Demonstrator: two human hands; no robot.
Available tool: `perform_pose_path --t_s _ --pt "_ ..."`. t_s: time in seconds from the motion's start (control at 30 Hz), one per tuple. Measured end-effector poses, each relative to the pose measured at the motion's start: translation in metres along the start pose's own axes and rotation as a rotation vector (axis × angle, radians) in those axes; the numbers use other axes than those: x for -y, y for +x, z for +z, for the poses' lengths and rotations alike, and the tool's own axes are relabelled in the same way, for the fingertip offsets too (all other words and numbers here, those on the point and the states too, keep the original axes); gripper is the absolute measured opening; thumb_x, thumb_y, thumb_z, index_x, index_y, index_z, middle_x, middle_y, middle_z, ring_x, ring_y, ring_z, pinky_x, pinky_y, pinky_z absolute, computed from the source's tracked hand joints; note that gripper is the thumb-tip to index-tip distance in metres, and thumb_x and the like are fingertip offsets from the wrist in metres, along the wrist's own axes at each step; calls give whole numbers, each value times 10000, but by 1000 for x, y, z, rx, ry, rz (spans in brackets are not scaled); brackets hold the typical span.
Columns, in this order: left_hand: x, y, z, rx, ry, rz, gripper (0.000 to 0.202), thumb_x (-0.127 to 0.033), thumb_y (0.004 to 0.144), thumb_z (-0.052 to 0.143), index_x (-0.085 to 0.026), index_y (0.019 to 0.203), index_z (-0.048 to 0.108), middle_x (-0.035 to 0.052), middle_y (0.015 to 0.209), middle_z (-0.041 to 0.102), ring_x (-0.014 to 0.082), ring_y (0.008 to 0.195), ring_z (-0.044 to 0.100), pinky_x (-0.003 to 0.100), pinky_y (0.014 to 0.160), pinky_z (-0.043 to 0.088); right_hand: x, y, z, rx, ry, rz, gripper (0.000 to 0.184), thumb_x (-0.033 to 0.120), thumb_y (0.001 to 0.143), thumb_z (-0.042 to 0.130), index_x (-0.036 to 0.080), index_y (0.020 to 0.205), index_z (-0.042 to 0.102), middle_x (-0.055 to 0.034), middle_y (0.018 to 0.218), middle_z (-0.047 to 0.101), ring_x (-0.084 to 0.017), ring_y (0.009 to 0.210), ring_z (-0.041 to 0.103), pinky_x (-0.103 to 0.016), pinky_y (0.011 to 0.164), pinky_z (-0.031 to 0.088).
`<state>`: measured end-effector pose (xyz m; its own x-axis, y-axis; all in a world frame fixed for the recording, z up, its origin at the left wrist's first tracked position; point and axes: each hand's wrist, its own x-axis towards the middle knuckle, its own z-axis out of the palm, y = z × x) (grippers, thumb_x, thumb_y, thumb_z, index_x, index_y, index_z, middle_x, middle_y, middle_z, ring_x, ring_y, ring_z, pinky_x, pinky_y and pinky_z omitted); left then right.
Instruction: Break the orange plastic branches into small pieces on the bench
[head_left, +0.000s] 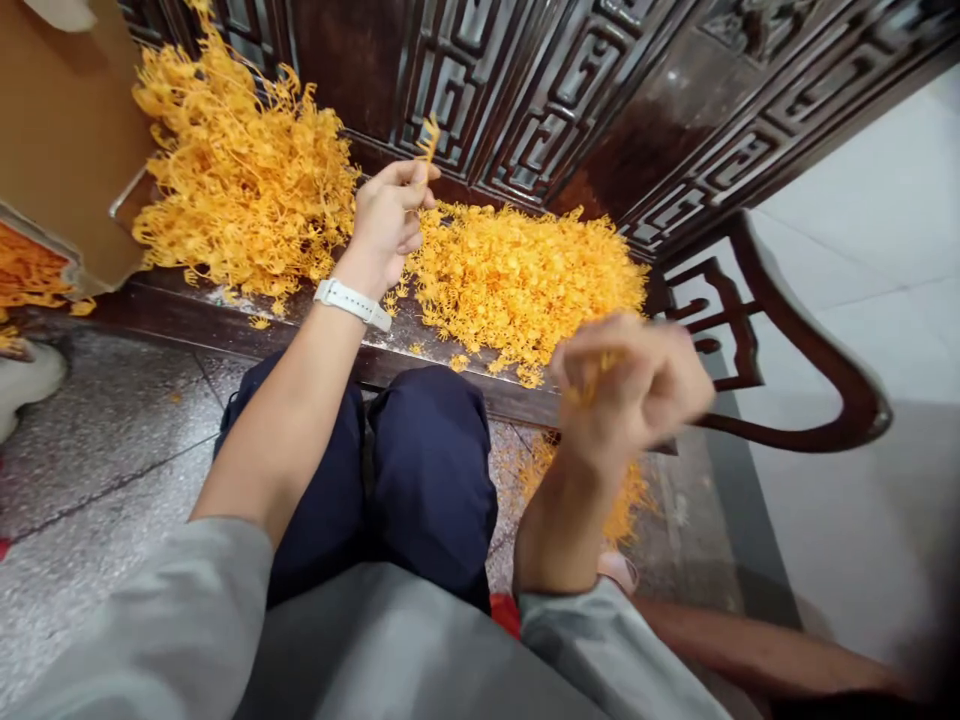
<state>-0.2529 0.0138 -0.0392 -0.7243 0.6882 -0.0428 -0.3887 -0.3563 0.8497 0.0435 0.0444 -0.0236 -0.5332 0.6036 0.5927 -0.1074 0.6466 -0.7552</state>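
Observation:
My left hand (388, 215) pinches a thin orange-yellow plastic piece (430, 138) with short prongs, upright between thumb and fingertips. It hovers between two heaps on the dark wooden bench. The left heap (247, 170) is tall, made of stringy, branched orange plastic pieces. Lower and wider, the right heap (517, 285) holds small, claw-like orange pieces. My right hand (637, 390) is curled closed and blurred by motion, in front of the right heap's near edge. A bit of orange plastic (596, 375) shows within its fingers; its exact shape is smeared.
The bench has a carved back (480, 90) and a curved armrest (832, 400) at right. A cardboard box (90, 150) stands at left, with darker orange pieces (30, 270) beside it. More orange strands (626, 505) lie low behind my right forearm. Another person's limb (765, 645) shows at lower right.

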Motion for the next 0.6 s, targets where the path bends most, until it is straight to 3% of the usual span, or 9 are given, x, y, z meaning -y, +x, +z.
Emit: perform_pose_path --t_s 0.03,0.07,0.13,0.2,0.3,0.43,0.53,0.6 --pt "-1 -2 -2 1 -24 2 71 -223 962 731 -248 907 693 -16 703 618 70 427 264 268 390 152 -24 20 2 -149 -62 26 546 699 1055 368 322 958 752 -64 798 562 -223 693 581 -433 696 529" --pt "-1 -4 -3 0 -48 -13 74 -263 955 755 -273 919 691 -15 688 614 84 417 316 272 375 182 -49 39 4 -167 -157 96 639 787 1010 372 282 1041 763 -117 996 620 -243 849 643 -453 774 567" --pt "0 -7 -4 -14 -76 -61 73 -324 959 769 -302 952 700 -14 643 594 119 428 424 282 366 239 -90 64 10 -227 -408 178 898 960 872 403 200 1216 733 -210 1366 540 -321 1234 612 -557 1038 535" --pt "1 -9 -3 -23 -96 -97 59 -348 990 744 -300 994 711 -17 607 571 130 440 465 278 371 284 -107 67 20 -259 -418 231 1005 987 888 260 181 1322 676 -218 1491 457 -344 1400 534 -608 1127 477" --pt "2 -14 4 -34 -130 -88 90 -379 1046 687 -295 1036 718 -32 557 496 122 425 443 256 380 314 -87 43 46 -76 -5 394 1002 948 941 86 218 1335 648 -189 1337 606 -317 1210 663 -566 976 570" --pt "2 -30 20 -30 -117 -53 158 -451 1067 661 -319 995 710 -36 511 364 137 432 462 248 396 341 -39 22 80 318 572 651 938 982 916 264 192 1210 674 -165 1086 718 -261 906 712 -445 798 616" --pt "-1 -39 27 -2 -112 -63 165 -405 1070 664 -296 949 691 -42 510 307 125 420 447 226 403 336 -31 24 90 342 726 692 701 865 945 511 213 1162 650 -64 918 684 -147 682 595 -298 624 548" --pt "-3 -41 28 21 -140 -98 159 -338 1066 674 -275 919 676 -56 512 274 106 387 388 209 390 302 -35 24 91 285 760 706 585 772 934 650 223 1133 635 28 751 563 -90 529 383 -233 474 398"
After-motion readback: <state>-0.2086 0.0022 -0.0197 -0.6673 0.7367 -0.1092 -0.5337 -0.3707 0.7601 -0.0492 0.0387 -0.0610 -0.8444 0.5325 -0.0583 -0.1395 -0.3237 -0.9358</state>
